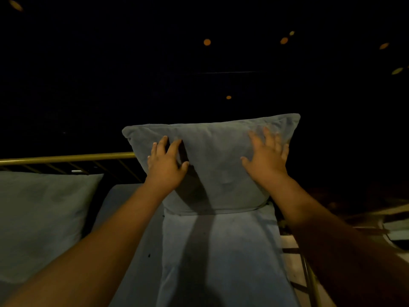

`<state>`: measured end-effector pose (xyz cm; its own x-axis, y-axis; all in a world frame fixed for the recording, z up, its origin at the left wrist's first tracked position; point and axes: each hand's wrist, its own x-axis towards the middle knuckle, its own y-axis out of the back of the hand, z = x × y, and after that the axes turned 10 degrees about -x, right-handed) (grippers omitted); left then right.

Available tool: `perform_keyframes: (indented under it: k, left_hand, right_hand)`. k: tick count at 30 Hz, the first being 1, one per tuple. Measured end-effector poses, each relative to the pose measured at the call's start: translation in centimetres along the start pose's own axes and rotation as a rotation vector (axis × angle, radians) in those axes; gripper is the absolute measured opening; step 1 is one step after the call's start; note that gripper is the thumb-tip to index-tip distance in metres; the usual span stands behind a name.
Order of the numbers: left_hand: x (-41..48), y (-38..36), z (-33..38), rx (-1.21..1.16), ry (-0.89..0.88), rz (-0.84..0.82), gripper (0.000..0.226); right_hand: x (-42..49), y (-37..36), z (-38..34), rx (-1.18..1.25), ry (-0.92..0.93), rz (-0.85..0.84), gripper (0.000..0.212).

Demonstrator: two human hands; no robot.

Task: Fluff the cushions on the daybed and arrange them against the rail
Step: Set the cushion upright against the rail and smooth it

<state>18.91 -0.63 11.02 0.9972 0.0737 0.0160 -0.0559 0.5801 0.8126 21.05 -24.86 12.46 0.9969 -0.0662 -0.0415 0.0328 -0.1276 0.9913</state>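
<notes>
A grey-blue cushion [214, 165] stands upright at the far end of the daybed mattress [221, 251], leaning back over the brass rail [66, 157]. My left hand [166, 165] lies flat on the cushion's left side with its fingers spread. My right hand [265, 156] presses flat on the right side, fingers apart and slightly blurred. A second grey-blue cushion [39, 218] rests against the rail at the left. Neither hand grips anything.
The surroundings are dark, with small orange lights beyond the rail. The rail has slanted bars under it. At the right the brass frame edge [309, 278] borders the mattress, with a pale floor and dim objects beyond.
</notes>
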Motion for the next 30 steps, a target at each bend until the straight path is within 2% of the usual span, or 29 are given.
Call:
perform_keyframes:
  k: [2,7,12,17,19,23,26,30]
  left_hand:
    - [-1.6,0.7,0.0,-0.025,-0.042,-0.011,0.058]
    - [-7.3,3.2,-1.1,-0.136,-0.028,-0.04,0.041]
    - [-14.0,8.7,-6.0,-0.214,0.01,0.002,0.029]
    - [-19.3,16.1,-18.2,-0.274,0.135,-0.022,0.032]
    - [-20.9,19.5,-25.1,-0.302,0.199,-0.038,0.033]
    - [-22.3,24.5,-33.2,-0.355,0.269,-0.081,0.023]
    - [-22.3,28.0,-39.1,-0.371,0.32,-0.081,0.025]
    - [-20.9,30.7,-44.7,-0.388,0.411,-0.055,0.026]
  right_hand:
    - [-2.2,0.1,-1.6,0.07,0.062,0.02,0.062]
    - [-8.1,-0.1,-6.6,0.364,0.199,-0.095,0.04]
    - [-13.9,-0.9,-14.3,0.45,0.26,-0.17,0.028]
    - [-19.4,-3.5,-25.8,0.473,0.296,-0.305,0.027]
    - [-21.8,-5.4,-32.5,0.49,0.25,-0.374,0.026]
    - [-24.7,-8.2,-42.0,0.529,0.173,-0.437,0.019]
    - [-25.6,-9.4,-48.9,0.552,0.19,-0.528,0.008]
    - [-24.5,-11.1,-54.9,0.561,0.21,-0.611,0.017]
